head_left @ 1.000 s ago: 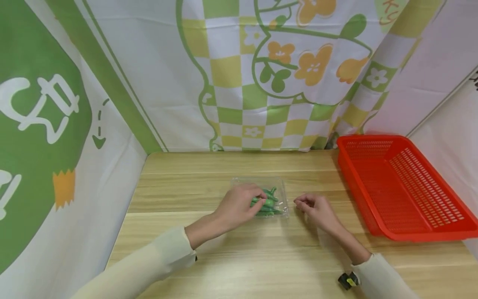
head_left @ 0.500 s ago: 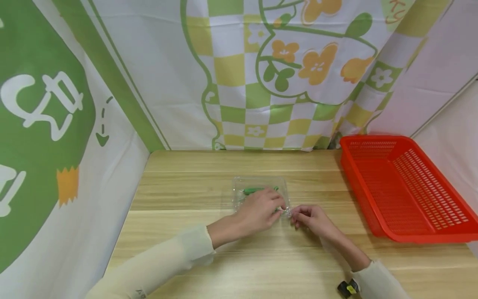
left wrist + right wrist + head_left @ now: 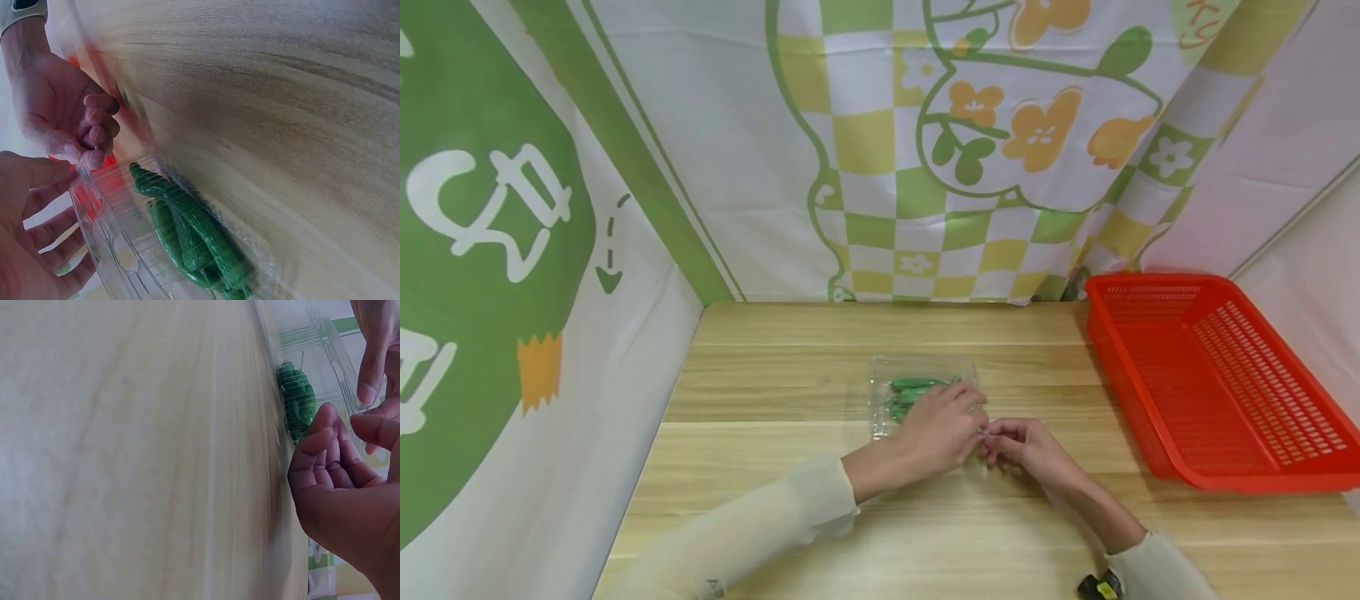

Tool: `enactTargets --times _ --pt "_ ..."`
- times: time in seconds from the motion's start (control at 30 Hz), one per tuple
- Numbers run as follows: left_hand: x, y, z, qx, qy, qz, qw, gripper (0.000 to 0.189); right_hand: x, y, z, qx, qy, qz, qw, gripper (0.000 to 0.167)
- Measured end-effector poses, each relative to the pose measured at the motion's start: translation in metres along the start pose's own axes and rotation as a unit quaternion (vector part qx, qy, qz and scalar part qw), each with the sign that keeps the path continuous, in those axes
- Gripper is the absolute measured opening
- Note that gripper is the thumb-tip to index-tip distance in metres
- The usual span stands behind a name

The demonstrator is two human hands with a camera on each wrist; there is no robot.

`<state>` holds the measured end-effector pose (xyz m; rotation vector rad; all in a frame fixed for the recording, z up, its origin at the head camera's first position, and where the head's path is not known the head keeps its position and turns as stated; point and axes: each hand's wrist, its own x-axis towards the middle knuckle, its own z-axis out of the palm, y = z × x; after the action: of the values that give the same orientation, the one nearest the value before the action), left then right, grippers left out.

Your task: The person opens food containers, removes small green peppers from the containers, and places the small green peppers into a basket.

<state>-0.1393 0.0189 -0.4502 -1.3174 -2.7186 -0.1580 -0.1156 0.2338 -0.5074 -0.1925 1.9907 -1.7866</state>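
A clear plastic box (image 3: 880,417) stands on the table, with several green chili peppers (image 3: 197,234) inside. My left hand (image 3: 943,429) reaches over its near right part and pinches the rim at the corner between thumb and index finger; its other fingers are spread in the left wrist view. My right hand (image 3: 1026,446) meets it at the same corner, thumb and index fingertips on the rim, the remaining fingers curled in. The fingertips almost touch each other. In the head view my left hand hides that corner and some of the peppers.
A red plastic basket (image 3: 1131,392) with perforated sides stands at the right of the wooden table (image 3: 775,367). Behind the table hangs a checked, flowered cloth (image 3: 925,217). A printed cloth (image 3: 497,208) lines the left side.
My left hand has moved right from above the peppers to the box's near right corner. My right hand has come slightly left and nearer to join it there.
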Motion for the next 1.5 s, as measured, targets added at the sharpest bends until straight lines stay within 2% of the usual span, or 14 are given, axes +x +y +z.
enactTargets --times 0.27,0.7,0.97,1.23,1.5 --pt "0.004 0.004 0.001 0.029 -0.009 -0.007 0.9995 0.011 0.002 0.005 0.002 0.064 -0.004 -0.005 0.9979 0.017" --pt "0.005 0.006 0.003 0.052 0.006 -0.003 0.9986 0.011 0.005 0.005 0.007 0.079 0.001 -0.005 0.9969 0.02" --pt "0.004 0.009 0.003 0.045 0.023 -0.017 0.9986 0.015 0.006 0.006 0.011 0.055 0.025 -0.012 0.9981 0.021" --pt "0.003 0.014 0.006 0.041 0.032 -0.053 0.9972 0.034 0.008 0.005 0.015 0.015 0.055 -0.035 0.9978 0.02" --pt "0.0 0.014 0.015 0.037 0.083 -0.063 0.9939 0.029 0.009 0.004 0.017 -0.006 0.07 -0.045 0.9965 0.022"
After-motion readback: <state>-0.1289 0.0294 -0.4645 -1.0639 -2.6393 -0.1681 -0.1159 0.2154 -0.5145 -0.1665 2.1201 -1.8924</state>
